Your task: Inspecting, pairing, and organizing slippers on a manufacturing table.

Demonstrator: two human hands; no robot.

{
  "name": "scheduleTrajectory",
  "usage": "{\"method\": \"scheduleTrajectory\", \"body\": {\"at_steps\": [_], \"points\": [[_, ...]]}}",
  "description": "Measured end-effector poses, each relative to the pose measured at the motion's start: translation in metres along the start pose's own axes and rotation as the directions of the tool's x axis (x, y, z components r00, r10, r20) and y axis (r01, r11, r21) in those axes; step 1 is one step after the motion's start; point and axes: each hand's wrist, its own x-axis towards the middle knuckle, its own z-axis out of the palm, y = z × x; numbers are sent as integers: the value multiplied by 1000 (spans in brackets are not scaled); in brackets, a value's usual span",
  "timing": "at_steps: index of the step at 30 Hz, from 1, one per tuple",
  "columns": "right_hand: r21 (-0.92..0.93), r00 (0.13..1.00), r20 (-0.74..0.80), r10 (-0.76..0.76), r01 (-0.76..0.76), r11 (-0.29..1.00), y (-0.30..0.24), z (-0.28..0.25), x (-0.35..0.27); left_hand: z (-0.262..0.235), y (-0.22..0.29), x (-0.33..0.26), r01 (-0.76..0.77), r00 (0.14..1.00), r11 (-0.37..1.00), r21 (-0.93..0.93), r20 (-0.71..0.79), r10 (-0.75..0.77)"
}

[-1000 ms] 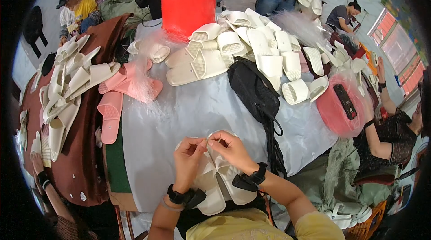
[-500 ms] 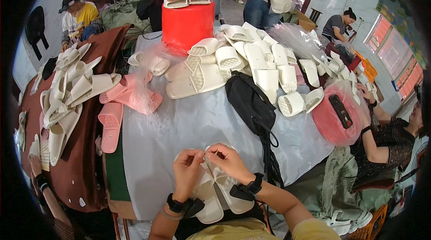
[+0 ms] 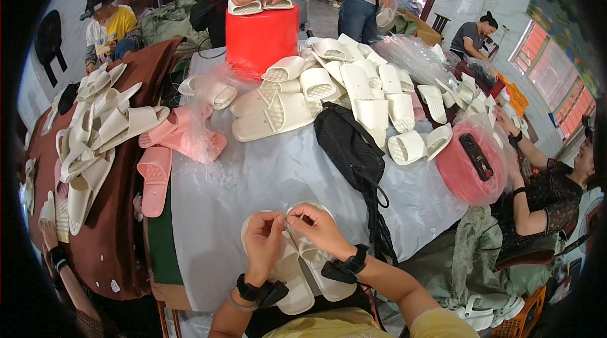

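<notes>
A pair of off-white slide slippers lies side by side at the table's near edge, a left slipper and a right slipper. Above their toe ends my left hand is closed, thumb and forefinger pinched together. My right hand pinches right beside it, fingertips almost meeting the left ones. Whatever sits between the fingertips is too small to make out. Both hands partly cover the slippers' straps and toes.
A heap of white slippers covers the table's far side, beside a red stool. Nearer lie a black bag and pink slippers. More white slippers rest on a brown surface at left. Co-workers sit and stand around.
My hands stay pinched over the slippers with only a slight shift. At the back, a standing person has lowered the white slippers they held up. The whole view has shifted slightly.
</notes>
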Motion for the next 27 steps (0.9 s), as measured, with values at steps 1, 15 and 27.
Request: {"method": "scheduleTrajectory", "body": {"at_steps": [1,15,27], "points": [[3,1000,-2,-6,6,1000,0,0,0,0,0,0,3,1000,1000,4,-4,-3],[-45,999,-13,-30,30,999,2,-1,1,0,4,1,87,996,996,-10,-16,-87],[-10,1000,-20,-7,7,1000,0,-1,0,-1,1,2,39,999,999,-20,-21,-40]]}}
